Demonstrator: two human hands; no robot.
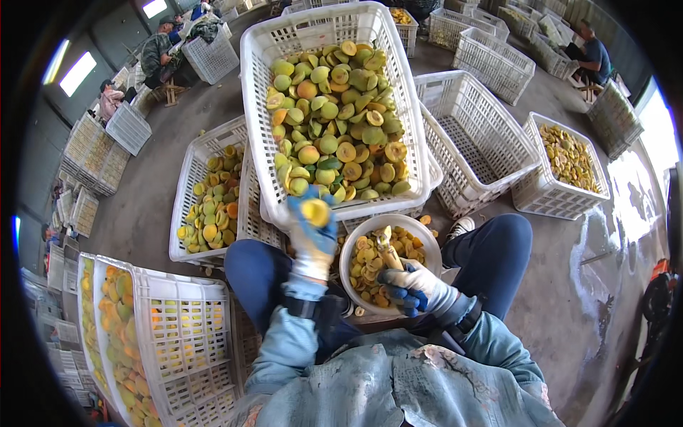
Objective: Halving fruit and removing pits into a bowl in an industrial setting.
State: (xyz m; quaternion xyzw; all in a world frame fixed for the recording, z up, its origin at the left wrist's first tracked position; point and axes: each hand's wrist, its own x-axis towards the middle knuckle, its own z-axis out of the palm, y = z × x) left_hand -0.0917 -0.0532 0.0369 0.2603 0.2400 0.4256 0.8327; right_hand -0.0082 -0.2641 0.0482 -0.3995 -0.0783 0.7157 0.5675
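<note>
My left hand (pixel 314 227), in a blue and white work glove and somewhat blurred, holds a yellow halved fruit (pixel 315 212) at the near left edge of a large white plastic crate (pixel 333 213) full of green and orange halved fruit. My right hand (pixel 408 285), gloved alike, grips the wooden handle of a small metal-headed pitting tool (pixel 391 255), whose head points away from me. That tool is over a round white tub (pixel 346 256) between my knees, which contains many small yellow-orange fruit pieces (pixel 368 267).
Crates of cut fruit stand at the left (pixel 179 235) and near left (pixel 187 320). To the right are an open crate (pixel 480 155) and one of yellow pieces (pixel 560 189). Seated co-workers (pixel 157 53) are farther off. Wet floor (pixel 592 267) shows at the right.
</note>
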